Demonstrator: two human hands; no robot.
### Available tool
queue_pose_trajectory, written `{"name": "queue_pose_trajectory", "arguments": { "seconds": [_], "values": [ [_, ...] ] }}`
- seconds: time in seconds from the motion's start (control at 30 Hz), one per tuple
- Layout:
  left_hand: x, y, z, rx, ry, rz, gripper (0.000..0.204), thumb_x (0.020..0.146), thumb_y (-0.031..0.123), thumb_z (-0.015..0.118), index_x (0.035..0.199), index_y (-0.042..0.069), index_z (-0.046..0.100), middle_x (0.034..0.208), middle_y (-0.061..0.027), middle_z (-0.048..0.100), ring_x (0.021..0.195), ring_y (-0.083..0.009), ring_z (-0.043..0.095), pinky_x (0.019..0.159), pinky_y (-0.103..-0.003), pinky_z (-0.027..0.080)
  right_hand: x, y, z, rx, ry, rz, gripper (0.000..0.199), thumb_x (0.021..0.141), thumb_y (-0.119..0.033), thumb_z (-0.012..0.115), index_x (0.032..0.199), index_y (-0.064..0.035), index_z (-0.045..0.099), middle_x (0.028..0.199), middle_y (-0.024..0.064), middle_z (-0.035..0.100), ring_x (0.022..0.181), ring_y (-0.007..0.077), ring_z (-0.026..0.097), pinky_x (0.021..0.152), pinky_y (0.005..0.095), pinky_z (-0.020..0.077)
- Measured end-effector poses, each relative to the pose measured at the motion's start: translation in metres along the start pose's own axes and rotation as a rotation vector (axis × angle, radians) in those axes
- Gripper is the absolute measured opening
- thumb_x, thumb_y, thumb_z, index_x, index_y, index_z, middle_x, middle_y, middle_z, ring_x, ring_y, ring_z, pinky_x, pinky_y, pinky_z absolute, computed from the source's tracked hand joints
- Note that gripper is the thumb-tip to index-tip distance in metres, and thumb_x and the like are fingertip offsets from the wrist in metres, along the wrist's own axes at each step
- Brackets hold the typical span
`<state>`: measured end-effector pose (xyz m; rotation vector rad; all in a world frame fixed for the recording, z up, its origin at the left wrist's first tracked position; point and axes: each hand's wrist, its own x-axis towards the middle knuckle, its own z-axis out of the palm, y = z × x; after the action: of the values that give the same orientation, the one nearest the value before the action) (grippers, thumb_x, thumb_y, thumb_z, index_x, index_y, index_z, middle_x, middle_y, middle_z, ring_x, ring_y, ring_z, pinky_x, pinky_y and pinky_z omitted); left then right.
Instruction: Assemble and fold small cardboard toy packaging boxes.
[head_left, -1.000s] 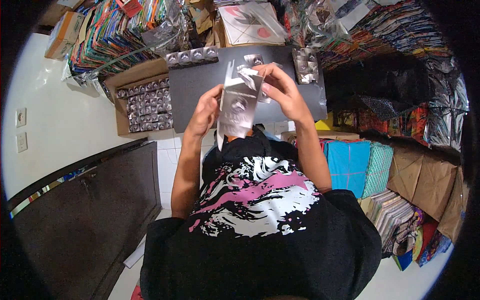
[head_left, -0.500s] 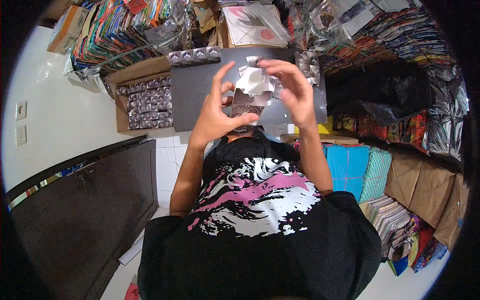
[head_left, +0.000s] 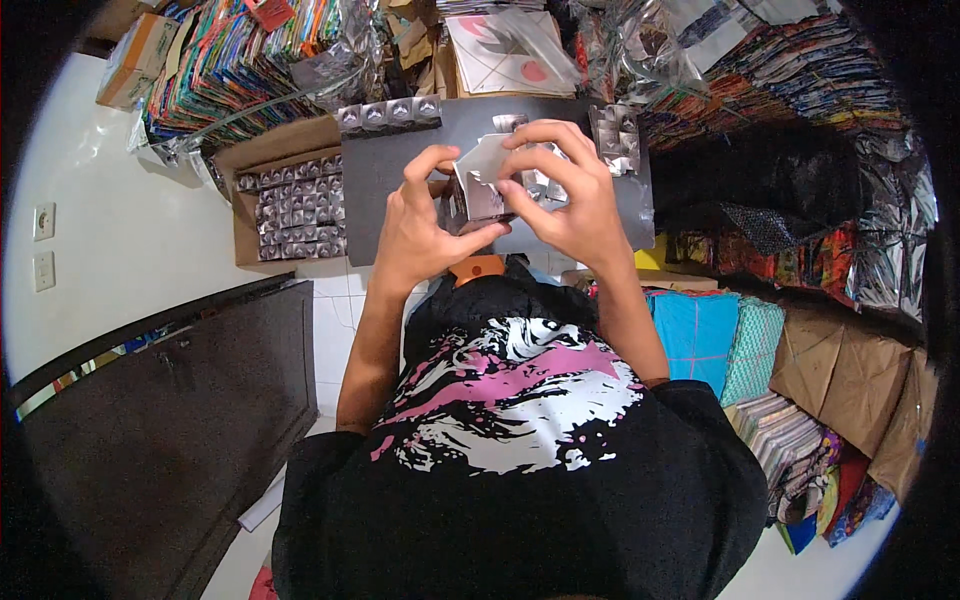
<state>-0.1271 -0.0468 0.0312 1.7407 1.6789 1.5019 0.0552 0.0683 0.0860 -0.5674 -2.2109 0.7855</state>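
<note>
Two sockets [head_left: 44,271] sit on the white wall [head_left: 130,230] at far left, above a dark brown panel [head_left: 180,420]. White tiles [head_left: 335,345] show next, then the dark tabletop [head_left: 370,190], which spans the middle beyond the person's black shirt [head_left: 520,530].

From the left again, a cardboard carton [head_left: 245,155] packed with small grey boxes [head_left: 300,205] stands beside the tabletop; a short row of similar boxes [head_left: 390,114] lines the far left corner. The left hand [head_left: 415,235] is clamped on a flapped box [head_left: 480,205], thumb at the near edge, fingers round the left side; the box is held over the middle of the tabletop, white flap up. The right hand [head_left: 575,195] has bent fingertips at that flap (whether they pinch it, I cannot tell) and partly hides some shiny things [head_left: 548,188] behind. Farther right come a cluster of grey boxes [head_left: 615,140], a bulky black bundle [head_left: 775,180], a blue stack [head_left: 690,330] tied with cord and brown paper parcels [head_left: 835,350]
</note>
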Motion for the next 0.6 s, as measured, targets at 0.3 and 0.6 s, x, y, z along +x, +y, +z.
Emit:
{"name": "queue_pose_trajectory", "arguments": {
  "seconds": [0.3, 0.6],
  "values": [
    [0.001, -0.016, -0.001, -0.152, -0.005, -0.094, 0.106, 0.067, 0.033, 0.101, 0.151, 0.012, 0.039, 0.137, -0.0164, 0.059, 0.106, -0.0292, 0.07, 0.091, -0.044, 0.064, -0.001, -0.012, 0.0, -0.175, -0.127, -0.092, 0.02, 0.083, -0.027, 0.083, 0.1, -0.0153, 0.083, 0.144, 0.0108, 0.056, 0.144, 0.038, 0.042, 0.112, 0.0557, 0.0368],
    [0.009, 0.0, -0.003, -0.036, 0.104, 0.088, 0.076, 0.074, 0.025, 0.096, 0.138, 0.02, 0.056, 0.152, -0.0169, 0.048, 0.126, -0.0377, 0.065, 0.099, -0.048, 0.059, -0.002, 0.0, 0.01, -0.331, -0.064, -0.113, 0.016, 0.081, -0.027, 0.082, 0.087, -0.0123, 0.079, 0.149, 0.0076, 0.053, 0.144, 0.0386, 0.039, 0.114, 0.0574, 0.0352]
  ]
}}
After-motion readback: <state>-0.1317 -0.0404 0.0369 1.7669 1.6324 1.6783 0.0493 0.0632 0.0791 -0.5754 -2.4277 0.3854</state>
